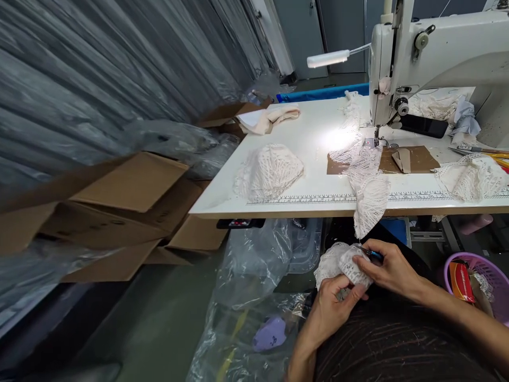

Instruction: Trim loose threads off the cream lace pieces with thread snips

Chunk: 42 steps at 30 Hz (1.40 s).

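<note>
Over the lap, my left hand (334,302) pinches a piece of white lace fabric (332,260) between thumb and fingers. My right hand (387,265) is closed around small dark-blue thread snips (369,252), whose tips lie at the lace's upper edge. Just above the snips, a strip of lace (369,199) hangs over the table's front edge. It runs back across the table to the needle area of the white sewing machine (384,79). On the table to the left rests a rounded, cup-shaped lace piece (274,170).
Brown card (421,159) lies beside the needle, with a black phone (423,126) behind it. More lace (473,178) and scissors (477,149) are at the right. A purple basket (451,260) stands low right. Open cardboard boxes (131,180) and clear plastic bags (250,276) are left.
</note>
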Tool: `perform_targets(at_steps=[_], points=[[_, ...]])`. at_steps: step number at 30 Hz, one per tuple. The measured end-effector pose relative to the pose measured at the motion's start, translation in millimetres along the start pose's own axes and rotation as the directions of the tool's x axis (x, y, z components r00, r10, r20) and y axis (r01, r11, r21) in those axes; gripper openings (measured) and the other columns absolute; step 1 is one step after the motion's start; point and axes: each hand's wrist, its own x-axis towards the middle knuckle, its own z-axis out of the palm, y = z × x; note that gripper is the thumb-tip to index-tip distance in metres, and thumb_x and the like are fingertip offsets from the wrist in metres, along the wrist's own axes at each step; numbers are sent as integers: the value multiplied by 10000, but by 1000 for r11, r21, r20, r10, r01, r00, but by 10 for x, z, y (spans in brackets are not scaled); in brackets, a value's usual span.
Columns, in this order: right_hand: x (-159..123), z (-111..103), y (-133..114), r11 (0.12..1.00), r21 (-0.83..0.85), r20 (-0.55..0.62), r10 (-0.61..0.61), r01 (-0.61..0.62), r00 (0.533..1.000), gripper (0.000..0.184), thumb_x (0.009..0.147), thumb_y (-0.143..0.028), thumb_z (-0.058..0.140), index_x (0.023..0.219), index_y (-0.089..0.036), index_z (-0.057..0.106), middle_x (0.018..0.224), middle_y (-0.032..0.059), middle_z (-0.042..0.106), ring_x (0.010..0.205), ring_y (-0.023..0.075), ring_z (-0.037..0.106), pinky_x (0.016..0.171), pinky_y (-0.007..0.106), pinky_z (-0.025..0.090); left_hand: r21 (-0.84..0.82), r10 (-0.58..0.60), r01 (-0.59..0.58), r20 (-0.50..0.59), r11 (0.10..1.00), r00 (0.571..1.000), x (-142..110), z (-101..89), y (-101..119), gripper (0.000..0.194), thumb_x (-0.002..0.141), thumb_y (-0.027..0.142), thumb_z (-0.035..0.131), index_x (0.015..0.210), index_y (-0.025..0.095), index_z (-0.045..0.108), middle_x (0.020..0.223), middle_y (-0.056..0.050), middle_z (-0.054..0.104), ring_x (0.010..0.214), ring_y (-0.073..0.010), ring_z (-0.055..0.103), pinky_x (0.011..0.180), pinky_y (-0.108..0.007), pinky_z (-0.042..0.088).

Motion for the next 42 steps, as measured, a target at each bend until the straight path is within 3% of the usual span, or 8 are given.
perform_targets(at_steps=[3,5,9,12,15,21,28,42], points=[[-99,-1,11,985,70,-38,-152,155,988,171,907,-280,563,847,-179,688,777,73,664,692,171,607,609,268,480,69,19,-5,-212,998,977,-31,-224,-26,191,771,413,745,770,222,735,685,-15,691,675,-192,631,670,-280,495],[-162,2,-18,967,118,47,-232,225,972,170,919,-238,541,917,-190,704,773,70,682,672,165,612,613,267,486,73,90,-70,-327,995,941,15,-354,-9,283,770,479,740,898,227,735,920,-62,710,906,-238,649,822,-316,500],[-246,17,-90,959,182,252,-260,218,932,202,924,-231,526,868,-191,716,650,18,656,528,117,518,536,233,423,-158,189,-199,-77,967,979,194,-328,42,585,762,696,644,1060,198,719,1235,-143,634,1156,-309,587,990,-404,450],[-276,-7,-76,973,188,271,-184,136,945,235,925,-286,534,823,-176,715,610,-4,615,509,98,463,521,219,386,-412,180,-110,134,905,975,273,-139,20,504,728,681,693,801,182,696,1041,-122,695,985,-277,652,886,-385,498],[-275,-71,-21,983,182,282,-90,39,955,265,919,-344,549,797,-164,700,619,-9,593,534,97,449,539,218,384,-537,25,27,88,843,996,257,0,-29,417,670,525,823,645,179,591,867,-63,702,827,-206,661,760,-307,518],[-146,-104,60,987,106,231,98,-125,968,427,977,-496,384,791,-181,604,684,5,572,596,128,468,559,244,373,-647,-350,283,27,708,937,190,-3,-31,512,554,429,918,922,180,664,694,15,701,569,-119,616,573,-226,487],[-1,18,108,996,-25,309,92,-88,947,548,996,-570,261,686,-207,531,576,-23,419,523,125,326,554,267,259,-576,-311,242,-24,781,950,188,-25,-31,406,597,476,887,811,148,782,775,-66,766,667,-153,655,632,-241,498],[-33,72,83,991,-134,244,41,-9,969,411,998,-408,354,742,-192,592,595,-12,507,519,118,394,532,245,262,-452,-270,219,-51,865,962,183,-41,40,356,685,474,815,769,134,758,630,-24,687,531,-106,538,513,-206,411]])
